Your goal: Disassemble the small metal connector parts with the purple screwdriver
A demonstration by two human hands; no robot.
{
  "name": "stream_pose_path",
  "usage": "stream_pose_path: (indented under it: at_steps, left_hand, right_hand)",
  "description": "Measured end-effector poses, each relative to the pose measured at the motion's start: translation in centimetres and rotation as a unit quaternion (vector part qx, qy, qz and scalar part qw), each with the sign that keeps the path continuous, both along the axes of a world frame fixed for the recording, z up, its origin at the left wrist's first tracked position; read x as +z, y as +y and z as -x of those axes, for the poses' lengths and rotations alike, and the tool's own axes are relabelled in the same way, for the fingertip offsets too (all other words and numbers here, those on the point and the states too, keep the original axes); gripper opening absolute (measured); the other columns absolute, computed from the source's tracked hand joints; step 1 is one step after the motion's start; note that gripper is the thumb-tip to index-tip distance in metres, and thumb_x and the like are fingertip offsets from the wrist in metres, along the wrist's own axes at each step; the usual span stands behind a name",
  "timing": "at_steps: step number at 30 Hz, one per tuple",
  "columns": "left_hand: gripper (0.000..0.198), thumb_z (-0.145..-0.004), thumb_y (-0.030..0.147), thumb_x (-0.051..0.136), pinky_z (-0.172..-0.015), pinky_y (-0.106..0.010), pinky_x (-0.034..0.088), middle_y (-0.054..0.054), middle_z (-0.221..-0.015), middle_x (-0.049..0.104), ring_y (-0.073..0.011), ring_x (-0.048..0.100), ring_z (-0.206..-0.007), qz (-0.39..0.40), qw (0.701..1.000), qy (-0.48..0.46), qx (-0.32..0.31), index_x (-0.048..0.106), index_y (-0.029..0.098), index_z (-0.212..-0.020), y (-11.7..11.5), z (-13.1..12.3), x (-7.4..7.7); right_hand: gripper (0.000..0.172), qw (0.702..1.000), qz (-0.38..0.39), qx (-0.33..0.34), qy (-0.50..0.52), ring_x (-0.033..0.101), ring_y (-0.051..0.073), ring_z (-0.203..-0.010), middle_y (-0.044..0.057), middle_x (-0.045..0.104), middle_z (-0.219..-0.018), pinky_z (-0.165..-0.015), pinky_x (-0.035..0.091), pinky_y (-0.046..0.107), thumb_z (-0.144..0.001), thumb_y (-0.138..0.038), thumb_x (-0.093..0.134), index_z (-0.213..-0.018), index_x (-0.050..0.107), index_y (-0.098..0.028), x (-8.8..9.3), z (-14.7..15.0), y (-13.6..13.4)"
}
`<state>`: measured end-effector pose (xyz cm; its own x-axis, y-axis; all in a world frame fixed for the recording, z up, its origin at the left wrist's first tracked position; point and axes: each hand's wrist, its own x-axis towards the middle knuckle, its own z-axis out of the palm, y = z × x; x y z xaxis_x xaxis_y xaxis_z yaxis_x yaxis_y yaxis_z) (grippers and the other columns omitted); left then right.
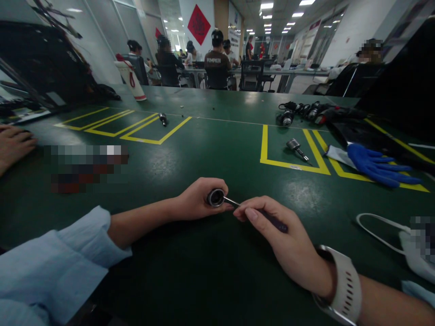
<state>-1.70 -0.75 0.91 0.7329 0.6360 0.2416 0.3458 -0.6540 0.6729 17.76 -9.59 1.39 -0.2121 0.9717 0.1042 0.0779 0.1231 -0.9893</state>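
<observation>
Chuck [216, 198] is sitting over the bench [204, 145], left hand [194, 200] wrapping it tight, right hand [287, 246] pinching a thin driver [273, 223], tip touching its mouth, looking like insertion, calling for steady alignment.

There's the metal cylinder [216, 198], short and stubby, with a silver rim around a dark opening, lying sideways in the left hand [195, 200] just above the desk [217, 149]. The slim screwdriver [268, 220], with a bright shaft and dark handle, slants low in the right hand [283, 242], its tip meeting the cylinder.
</observation>
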Motion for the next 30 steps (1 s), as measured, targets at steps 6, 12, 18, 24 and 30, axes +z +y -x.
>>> stream_pose_path:
  at_steps: [6, 12, 18, 24, 30]
  left_hand:
    - [0.012, -0.073, 0.019, 0.060, -0.049, -0.018, 0.037, 0.003, -0.061, 0.052, -0.0067, 0.047, -0.053, 0.028, 0.999, -0.030, 0.016, 0.051, 0.014, -0.067, 0.0, 0.2, 0.3]
    - [0.013, -0.073, 0.022, 0.060, -0.049, -0.018, 0.038, 0.002, -0.061, 0.052, -0.0071, 0.047, -0.053, 0.050, 0.998, -0.026, 0.023, 0.051, 0.014, -0.068, 0.0, 0.2, 0.5]
    - [0.012, -0.073, 0.021, 0.059, -0.049, -0.018, 0.036, 0.002, -0.060, 0.052, -0.0069, 0.046, -0.052, -0.029, 0.999, -0.010, 0.044, 0.051, 0.014, -0.067, -0.1, 0.0, 0.0]
    - [0.011, -0.072, 0.019, 0.058, -0.048, -0.018, 0.037, 0.002, -0.059, 0.052, -0.0070, 0.047, -0.052, -0.013, 0.999, -0.025, 0.036, 0.051, 0.014, -0.066, -0.1, 0.1, 0.2]
    - [0.010, -0.073, 0.019, 0.059, -0.048, -0.018, 0.038, 0.003, -0.060, 0.052, -0.0066, 0.047, -0.052, 0.012, 0.999, -0.030, 0.008, 0.051, 0.014, -0.068, 0.0, 0.2, 0.3]
  right_hand:
    - [0.013, 0.996, 0.022, 0.029, 0.082, 0.062, 0.015, -0.092, 0.001, 0.068, -0.094, -0.084, 0.047, 0.031, -0.088, -0.030, 0.057, -0.092, 0.067, -0.022, -0.7, 0.1, 0.4]
    - [0.014, 0.994, 0.033, 0.044, 0.095, 0.062, 0.016, -0.094, 0.002, 0.067, -0.097, -0.084, 0.047, 0.033, -0.088, -0.031, 0.058, -0.096, 0.066, -0.024, -0.9, 0.0, 0.3]
    - [0.015, 0.999, 0.029, 0.016, 0.033, 0.061, 0.017, -0.091, 0.002, 0.067, -0.093, -0.081, 0.047, 0.034, -0.087, -0.032, 0.057, -0.093, 0.067, -0.022, -0.5, 0.2, 0.2]
    - [0.013, 0.992, 0.044, 0.047, 0.106, 0.061, 0.015, -0.095, 0.001, 0.067, -0.098, -0.086, 0.047, 0.033, -0.088, -0.031, 0.057, -0.095, 0.066, -0.024, -1.2, 0.1, 0.4]
    - [0.014, 0.994, 0.032, 0.053, 0.087, 0.062, 0.015, -0.091, 0.002, 0.068, -0.098, -0.083, 0.048, 0.031, -0.088, -0.032, 0.056, -0.095, 0.066, -0.023, -1.0, 0.0, 0.6]
